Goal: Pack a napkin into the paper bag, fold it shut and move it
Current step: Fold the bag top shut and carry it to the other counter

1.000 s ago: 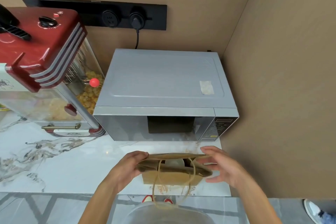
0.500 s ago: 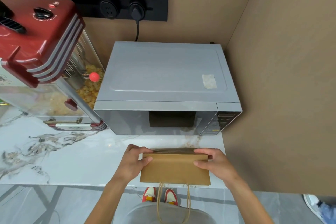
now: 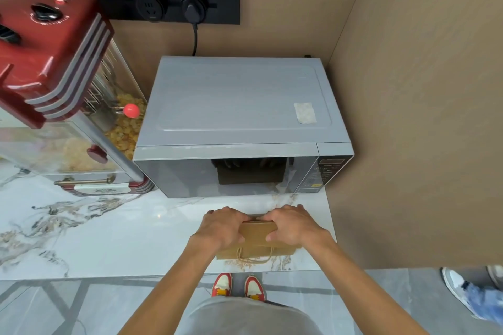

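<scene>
From the head camera, the paper bag (image 3: pixel 255 236) lies flat on the marble counter (image 3: pixel 114 236), close to its near edge and just in front of the microwave (image 3: pixel 239 128). Both hands press down on the bag's folded top: the left hand (image 3: pixel 221 228) covers its left end, fingers curled over the far edge, and the right hand (image 3: pixel 292 226) covers the right end the same way, thumbs toward the middle with a strip of brown paper bare between them. Neither hand pinches anything; they bear flat on the fold. The bag's twine handles (image 3: pixel 254 257) spill out from under it toward the counter edge. The napkin cannot be seen. A red popcorn machine (image 3: pixel 54 62) stands left of the microwave, well apart from the bag.
</scene>
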Demonstrator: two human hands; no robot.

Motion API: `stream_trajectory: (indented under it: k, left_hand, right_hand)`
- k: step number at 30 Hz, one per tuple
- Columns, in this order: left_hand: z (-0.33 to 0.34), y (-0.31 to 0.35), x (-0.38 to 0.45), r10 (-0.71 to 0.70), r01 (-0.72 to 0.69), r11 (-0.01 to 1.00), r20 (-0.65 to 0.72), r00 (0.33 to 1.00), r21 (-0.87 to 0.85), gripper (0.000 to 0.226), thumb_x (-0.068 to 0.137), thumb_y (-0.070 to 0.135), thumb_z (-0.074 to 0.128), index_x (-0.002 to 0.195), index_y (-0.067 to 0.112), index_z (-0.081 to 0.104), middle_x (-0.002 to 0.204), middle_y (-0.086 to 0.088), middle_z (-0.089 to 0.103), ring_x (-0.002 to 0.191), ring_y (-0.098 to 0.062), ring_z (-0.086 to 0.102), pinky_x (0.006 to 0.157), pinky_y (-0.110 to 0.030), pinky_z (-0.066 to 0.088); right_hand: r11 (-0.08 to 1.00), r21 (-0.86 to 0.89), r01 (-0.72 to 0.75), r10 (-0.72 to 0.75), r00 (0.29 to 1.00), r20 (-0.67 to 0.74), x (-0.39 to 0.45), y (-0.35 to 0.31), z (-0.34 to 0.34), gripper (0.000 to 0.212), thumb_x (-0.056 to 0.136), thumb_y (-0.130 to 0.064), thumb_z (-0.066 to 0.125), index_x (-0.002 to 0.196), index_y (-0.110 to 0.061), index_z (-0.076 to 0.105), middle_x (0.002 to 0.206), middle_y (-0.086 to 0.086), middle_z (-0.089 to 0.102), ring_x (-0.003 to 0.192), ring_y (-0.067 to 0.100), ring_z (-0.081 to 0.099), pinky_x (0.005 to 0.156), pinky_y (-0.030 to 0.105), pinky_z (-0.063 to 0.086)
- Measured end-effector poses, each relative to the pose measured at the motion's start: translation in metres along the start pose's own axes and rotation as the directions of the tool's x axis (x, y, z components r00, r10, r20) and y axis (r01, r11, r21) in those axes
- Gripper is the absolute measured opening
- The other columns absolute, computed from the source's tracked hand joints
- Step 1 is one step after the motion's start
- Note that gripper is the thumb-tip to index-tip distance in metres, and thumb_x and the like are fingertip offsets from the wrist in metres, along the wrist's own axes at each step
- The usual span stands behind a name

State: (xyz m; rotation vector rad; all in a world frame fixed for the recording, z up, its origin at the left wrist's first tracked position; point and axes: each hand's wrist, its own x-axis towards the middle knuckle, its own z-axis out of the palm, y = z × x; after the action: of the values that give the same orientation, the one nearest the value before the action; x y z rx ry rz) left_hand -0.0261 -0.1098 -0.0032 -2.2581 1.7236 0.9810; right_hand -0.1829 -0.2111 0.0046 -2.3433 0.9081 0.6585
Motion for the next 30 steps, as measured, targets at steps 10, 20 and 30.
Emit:
stream_trajectory:
  k: [10, 20, 30]
  left_hand:
    - [0.014, -0.002, 0.008, -0.013, 0.028, 0.990, -0.106, 0.994, 0.136, 0.028, 0.099, 0.038, 0.051, 0.123, 0.034, 0.064, 0.110, -0.001, 0.071, 0.105, -0.024, 0.065, 0.087, -0.037, 0.044]
    - [0.027, -0.038, -0.005, 0.011, -0.016, 1.000, -0.204, 0.979, -0.023, 0.029, 0.103, 0.044, 0.042, 0.104, 0.030, 0.067, 0.101, -0.002, 0.073, 0.096, -0.024, 0.065, 0.073, -0.032, 0.042]
    - [0.033, -0.012, -0.009, 0.111, -0.057, 0.987, -0.376, 0.920, 0.152, 0.029, 0.103, 0.041, 0.043, 0.115, 0.031, 0.067, 0.097, 0.000, 0.077, 0.089, -0.025, 0.072, 0.080, -0.038, 0.055]
  right_hand:
    - [0.990, -0.118, 0.076, -0.080, 0.996, -0.030, 0.012, -0.006, 0.011, 0.037, 0.096, -0.042, 0.052, 0.133, -0.047, 0.054, 0.119, 0.000, 0.071, 0.112, 0.026, 0.059, 0.094, 0.043, 0.046]
    - [0.983, -0.081, 0.162, -0.178, 0.947, -0.266, -0.012, 0.018, 0.017, 0.029, 0.101, -0.047, 0.045, 0.119, -0.035, 0.065, 0.097, -0.005, 0.078, 0.088, 0.020, 0.068, 0.082, 0.032, 0.052]
    - [0.961, -0.250, 0.120, -0.197, 0.930, -0.312, -0.011, -0.012, 0.027, 0.037, 0.095, -0.009, 0.052, 0.127, -0.024, 0.061, 0.107, 0.005, 0.076, 0.095, 0.034, 0.065, 0.093, 0.041, 0.047]
